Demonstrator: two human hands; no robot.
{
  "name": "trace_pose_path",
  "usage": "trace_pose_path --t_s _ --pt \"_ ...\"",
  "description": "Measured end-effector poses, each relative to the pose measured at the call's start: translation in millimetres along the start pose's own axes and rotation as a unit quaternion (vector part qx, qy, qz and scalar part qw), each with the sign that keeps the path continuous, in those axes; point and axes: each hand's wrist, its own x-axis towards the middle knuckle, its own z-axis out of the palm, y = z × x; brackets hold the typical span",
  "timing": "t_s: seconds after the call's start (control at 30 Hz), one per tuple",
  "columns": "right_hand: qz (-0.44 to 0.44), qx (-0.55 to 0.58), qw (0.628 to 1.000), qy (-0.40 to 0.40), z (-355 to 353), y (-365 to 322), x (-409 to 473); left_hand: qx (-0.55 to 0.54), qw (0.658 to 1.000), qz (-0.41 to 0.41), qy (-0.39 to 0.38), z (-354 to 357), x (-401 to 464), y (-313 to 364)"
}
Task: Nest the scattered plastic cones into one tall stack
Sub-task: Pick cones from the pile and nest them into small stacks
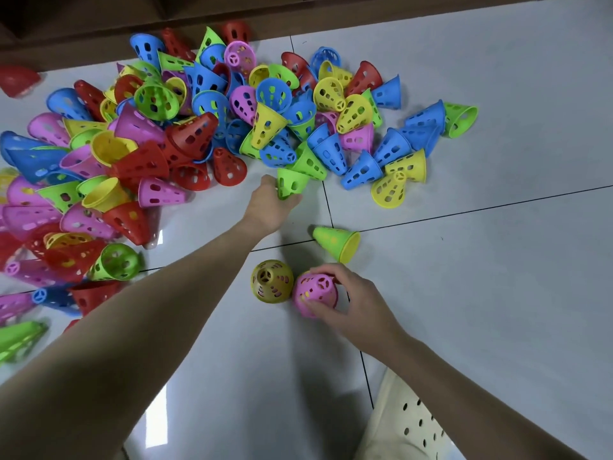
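Observation:
A big heap of perforated plastic cones point(185, 127) in red, blue, green, yellow and pink spreads over the white tiled floor. My left hand point(268, 207) reaches to the heap's near edge and grips a green cone point(290, 182). My right hand point(345, 293) holds a pink cone point(313, 290) standing upright on the floor, with other colours showing through its holes. An olive-yellow cone point(272, 285) stands upright right beside it on the left. A green-and-yellow nested cone point(336, 240) lies on its side just beyond them.
A dark wooden baseboard point(99, 34) runs along the far edge of the floor. A cream perforated plastic stool point(408, 423) stands at the bottom right, near my right forearm. More cones lie along the left edge of the view.

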Motion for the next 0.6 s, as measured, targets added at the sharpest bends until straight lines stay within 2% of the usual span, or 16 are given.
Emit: trace_pose_path --t_s 0.13,0.23,0.33,0.43,0.5,0.6 --pt "-0.011 -0.030 0.999 -0.002 4.4 5.8 3.4 -0.018 0.999 0.041 0.004 -37.2 -47.3 -8.1" --pt "-0.021 -0.041 0.999 -0.005 6.6 8.6 5.0 -0.091 0.994 0.050 0.040 -63.4 -94.9 -9.7" --pt "-0.036 -0.064 0.997 -0.019 4.1 10.8 9.1 -0.144 0.986 0.078 0.029 -80.1 -129.7 -8.0" --pt "-0.061 -0.094 0.994 -0.006 -5.1 14.7 14.0 -0.092 0.989 0.116 0.009 -89.4 -143.7 -4.9" --pt "-0.075 -0.104 0.991 0.042 -13.4 19.0 20.0 -0.024 0.987 0.161 -0.007 -94.2 -149.3 -1.1" --pt "-0.110 -0.161 0.973 0.124 -25.2 30.2 38.4 0.088 0.961 0.256 -0.052 -94.8 -156.0 -2.7"
